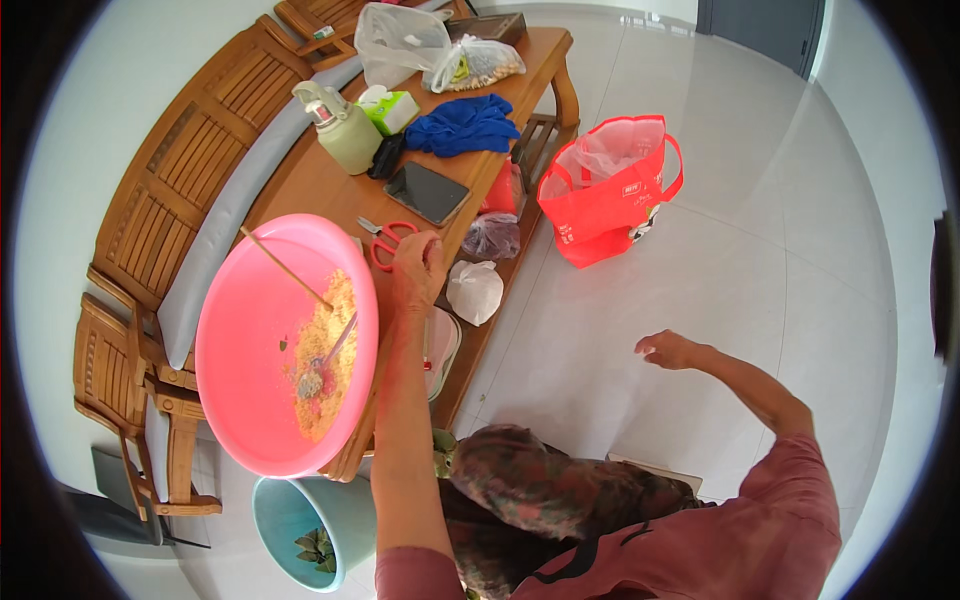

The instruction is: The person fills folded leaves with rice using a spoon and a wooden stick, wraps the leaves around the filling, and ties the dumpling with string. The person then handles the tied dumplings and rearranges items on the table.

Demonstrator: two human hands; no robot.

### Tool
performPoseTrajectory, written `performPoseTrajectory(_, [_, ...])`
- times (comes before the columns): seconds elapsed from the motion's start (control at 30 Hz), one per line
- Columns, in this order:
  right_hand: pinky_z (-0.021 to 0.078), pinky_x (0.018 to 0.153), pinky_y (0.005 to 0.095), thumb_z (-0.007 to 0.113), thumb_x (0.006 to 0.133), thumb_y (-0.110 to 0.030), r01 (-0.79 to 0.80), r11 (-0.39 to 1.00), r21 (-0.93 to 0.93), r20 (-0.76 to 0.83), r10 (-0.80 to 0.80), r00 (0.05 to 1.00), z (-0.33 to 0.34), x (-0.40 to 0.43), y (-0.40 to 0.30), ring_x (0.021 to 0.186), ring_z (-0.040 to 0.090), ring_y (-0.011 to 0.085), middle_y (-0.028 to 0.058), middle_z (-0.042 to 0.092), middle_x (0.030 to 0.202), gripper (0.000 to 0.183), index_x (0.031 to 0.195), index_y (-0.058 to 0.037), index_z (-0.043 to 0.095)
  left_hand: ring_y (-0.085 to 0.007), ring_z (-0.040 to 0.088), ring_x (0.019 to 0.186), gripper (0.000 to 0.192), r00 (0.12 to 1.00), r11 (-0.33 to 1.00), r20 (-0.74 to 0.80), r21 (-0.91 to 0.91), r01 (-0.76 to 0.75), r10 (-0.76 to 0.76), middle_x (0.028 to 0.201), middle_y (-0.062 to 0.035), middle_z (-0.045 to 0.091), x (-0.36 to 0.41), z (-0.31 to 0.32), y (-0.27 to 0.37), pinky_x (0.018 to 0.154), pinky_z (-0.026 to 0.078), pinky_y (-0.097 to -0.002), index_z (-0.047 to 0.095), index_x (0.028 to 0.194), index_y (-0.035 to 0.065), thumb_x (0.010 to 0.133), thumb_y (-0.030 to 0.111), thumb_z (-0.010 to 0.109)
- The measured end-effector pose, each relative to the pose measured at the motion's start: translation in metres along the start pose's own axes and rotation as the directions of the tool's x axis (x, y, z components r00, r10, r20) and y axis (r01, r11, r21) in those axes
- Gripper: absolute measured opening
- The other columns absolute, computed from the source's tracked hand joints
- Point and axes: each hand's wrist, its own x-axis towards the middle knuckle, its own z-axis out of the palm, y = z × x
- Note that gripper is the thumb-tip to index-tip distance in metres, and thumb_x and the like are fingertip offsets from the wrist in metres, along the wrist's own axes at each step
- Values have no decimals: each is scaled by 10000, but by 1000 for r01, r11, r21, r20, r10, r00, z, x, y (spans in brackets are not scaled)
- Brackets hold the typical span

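Note:
My left hand (420,266) is at the near edge of the wooden table, its fingers curled beside the red-handled scissors (385,247). The fingers overlap part of a handle; whether they grip it is hidden. To the left, a pink plastic basin (251,360) holds yellow-orange crumbly food (337,315). A wooden stick (289,270) leans in it, along with a spoon (341,341) whose bowl carries a greyish clump. A small dark green scrap lies on the basin's inner surface. Over the floor at right, my right hand (667,350) hangs with loosely bent fingers, holding nothing.
Further along the table are a dark-screened tablet or phone (427,193), blue cloth (463,126), green jug (349,139), tissue pack (390,111) and plastic bags (480,64). A red bag (607,202) stands on the floor. A teal bucket (352,517) contains leaves. Bagged items fill the lower shelf.

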Motion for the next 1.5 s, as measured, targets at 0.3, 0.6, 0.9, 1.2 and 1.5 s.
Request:
performPoseTrajectory(0.3, [453,671,379,492,779,-61,637,764,99,-578,-477,662,-57,3,-223,814,560,255,134,556,983,259,1037,-44,503,-255,547,700,125,989,988,-24,51,-145,146,762,-136,569,0,-1,-14,637,432,-303,557,833,-12,717,33,549])
performPoseTrajectory(0.6, [438,419,386,562,635,-103,564,695,-447,298,-479,826,42,95,-141,570,582,282,107,565,609,113,545,-34,562,-282,496,633,236,834,996,551,69,-57,10,630,-111,519,-144,-47,98,606,378,-383,567,891,55,659,16,551])
performPoseTrajectory(0.9, [445,615,391,507,750,-180,735,676,-48,146,-723,675,45,65,-162,646,561,273,98,536,665,234,940,-46,477,-274,528,600,95,745,973,627,125,194,-229,680,-92,558,-206,-117,79,581,409,-361,562,718,40,645,63,617])
performPoseTrajectory(1.2, [474,549,365,517,723,-127,669,730,-141,411,-571,710,28,97,-153,706,598,286,128,584,699,181,870,-21,515,-324,545,747,188,584,878,676,214,427,-449,816,-150,582,-190,-128,112,732,412,-453,555,867,28,737,156,603])
performPoseTrajectory(1.5, [444,652,407,559,731,-160,547,835,-54,602,-410,685,34,82,-150,796,565,304,146,581,802,219,911,-48,506,-229,520,602,198,626,860,651,83,503,-429,662,-76,530,-179,-115,136,691,406,-364,557,809,23,674,136,646])
